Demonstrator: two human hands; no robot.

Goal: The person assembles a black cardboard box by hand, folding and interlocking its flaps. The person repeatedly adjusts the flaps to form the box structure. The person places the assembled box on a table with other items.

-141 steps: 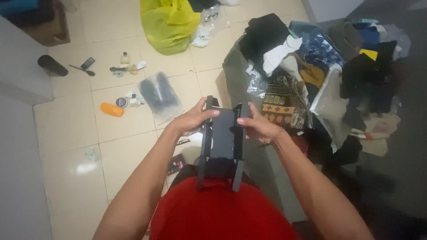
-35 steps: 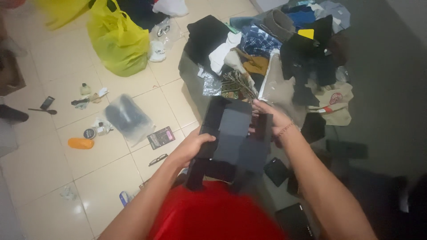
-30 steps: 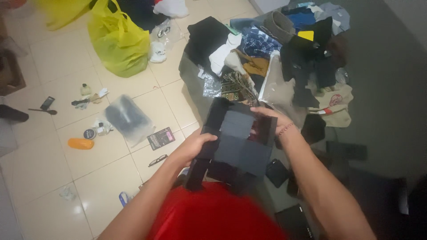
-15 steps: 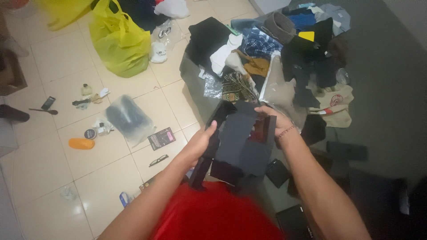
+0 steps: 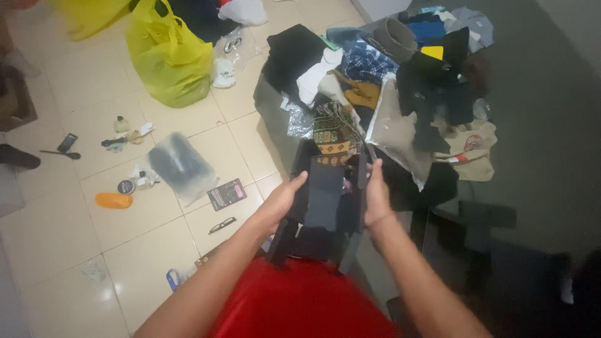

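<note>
I hold a dark folded garment [image 5: 325, 199] with hanging straps in front of my red shirt [image 5: 300, 300]. My left hand [image 5: 282, 201] grips its left edge, thumb on top. On the right edge my right hand [image 5: 376, 194] presses in, fingers wrapped around the cloth. The piece is folded narrow between both hands. Its lower straps dangle over my lap.
A pile of mixed clothes [image 5: 388, 81] lies on the floor ahead and to the right. A yellow plastic bag [image 5: 169, 56] sits at the upper left. Small items are scattered on the tiles: an orange tube [image 5: 113, 201], a tin, a clear wrapped packet [image 5: 178, 166], glasses [image 5: 222, 225].
Both hands moved closer together, folding the dark garment's sides inward so that it is narrower. The right hand shifted from the top right corner down to the right edge.
</note>
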